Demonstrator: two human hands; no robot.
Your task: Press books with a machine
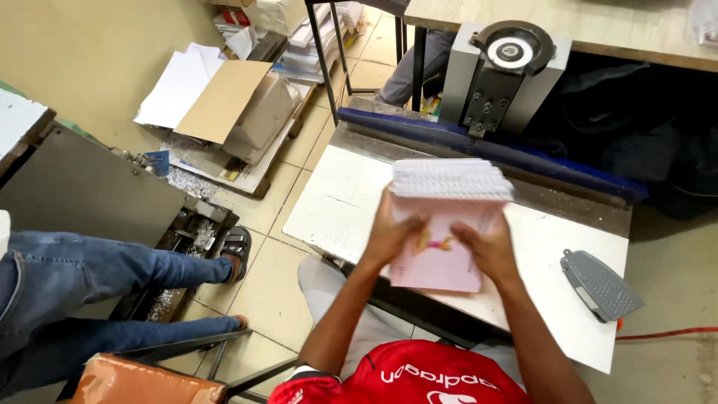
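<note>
The red shirt (pixel 404 378) at six o'clock is closest to the lens, and both bare forearms run up from it toward the middle of the view. The left hand (pixel 389 238) lies flat on the near-left of the pink cover, fingers close together and curled round its left edge; the thumb rests on top. The right hand (pixel 490 251) mirrors it at about four o'clock of the cover, fingers pressed down on the pink face, though motion blur hides exactly how they sit. Between them they hold a spiral-bound notebook stack (pixel 447 221), its white wire coils bunched along the far edge at twelve o'clock, raised slightly above the white worktable (pixel 336 202).

Judging from the coils already threaded through the whole far edge, the binding looks mostly finished; whether the wire has been closed cannot be told. Beyond, at one o'clock, stands the grey press machine (pixel 502 71) with its blue bar (pixel 479 146). A grey iron-shaped tool (pixel 598 284) lies at three o'clock. Another person's jeans-clad legs (pixel 90 299) cross at eight o'clock; loose cardboard and paper (pixel 217 101) sit at ten.
</note>
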